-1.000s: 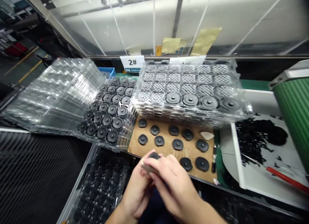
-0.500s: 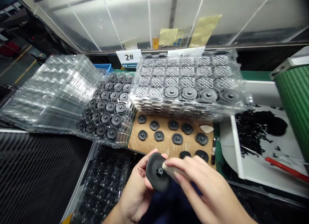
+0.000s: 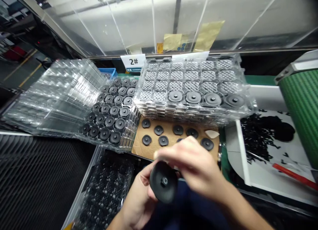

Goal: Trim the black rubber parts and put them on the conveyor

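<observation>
The left hand (image 3: 136, 203) grips one black rubber disc (image 3: 163, 182); the right hand (image 3: 191, 163), blurred, seems half closed, perhaps touching it; eight discs lie on the cardboard (image 3: 139, 149).

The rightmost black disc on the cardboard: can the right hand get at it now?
Probably yes. The right hand is close to that black disc on the cardboard sheet, with nothing between them; it only has to leave the disc in the left hand.

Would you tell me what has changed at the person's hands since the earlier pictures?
The black disc turned from edge-on to face-on in the left hand, and the right hand lifted off it, upward. The clear trays and cardboard sheet stayed put.
</observation>
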Tool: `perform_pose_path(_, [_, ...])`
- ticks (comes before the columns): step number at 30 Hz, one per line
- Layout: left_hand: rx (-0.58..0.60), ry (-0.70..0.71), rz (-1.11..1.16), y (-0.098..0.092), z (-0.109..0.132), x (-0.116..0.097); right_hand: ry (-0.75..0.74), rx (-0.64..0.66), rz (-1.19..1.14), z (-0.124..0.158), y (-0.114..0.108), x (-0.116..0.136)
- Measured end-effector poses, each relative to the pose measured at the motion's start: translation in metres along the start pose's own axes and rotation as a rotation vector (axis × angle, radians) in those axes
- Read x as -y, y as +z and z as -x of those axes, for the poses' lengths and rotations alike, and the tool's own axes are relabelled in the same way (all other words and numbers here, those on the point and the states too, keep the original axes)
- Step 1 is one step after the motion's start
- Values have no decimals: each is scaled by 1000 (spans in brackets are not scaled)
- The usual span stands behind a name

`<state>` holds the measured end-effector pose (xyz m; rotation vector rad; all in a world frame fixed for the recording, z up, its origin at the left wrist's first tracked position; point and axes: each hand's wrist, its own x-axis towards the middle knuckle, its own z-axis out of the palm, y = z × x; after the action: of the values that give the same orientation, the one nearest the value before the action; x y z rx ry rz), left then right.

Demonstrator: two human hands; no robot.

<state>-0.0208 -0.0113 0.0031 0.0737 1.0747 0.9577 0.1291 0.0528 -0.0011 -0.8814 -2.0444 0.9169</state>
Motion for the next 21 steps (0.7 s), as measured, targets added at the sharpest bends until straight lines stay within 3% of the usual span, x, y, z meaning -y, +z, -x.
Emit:
perform_pose_path(4, [-114,-67,72,2,7,-3,545,-102,-52,36,7,-36])
perform_pose_path(7, [-135,-56,86,5,7,-4,681,-56,-227,69,24,-49])
perform_pose_path(10, [-122,-34,100,7,3,0,738,-100,-228,77,30,-44])
perform_pose_path(13, [-105,-11,69,7,-3,8,625,-268,-143,58,18,-18])
perform_pose_path(15, [-68,-8,34,4,-6,12,337,-311,-79,41,8,4])
perform_pose_path(17, [-25,12,20,2,-8,15,118,-218,-78,29,0,22])
perform_pose_path(18, [-25,32,19,2,-9,15,89,-130,-103,26,-3,28])
perform_pose_path(20, [-59,61,10,4,-10,15,146,38,-155,20,-4,32])
perform_pose_path(21, [-63,61,-4,6,-10,16,188,59,-149,19,-3,31])
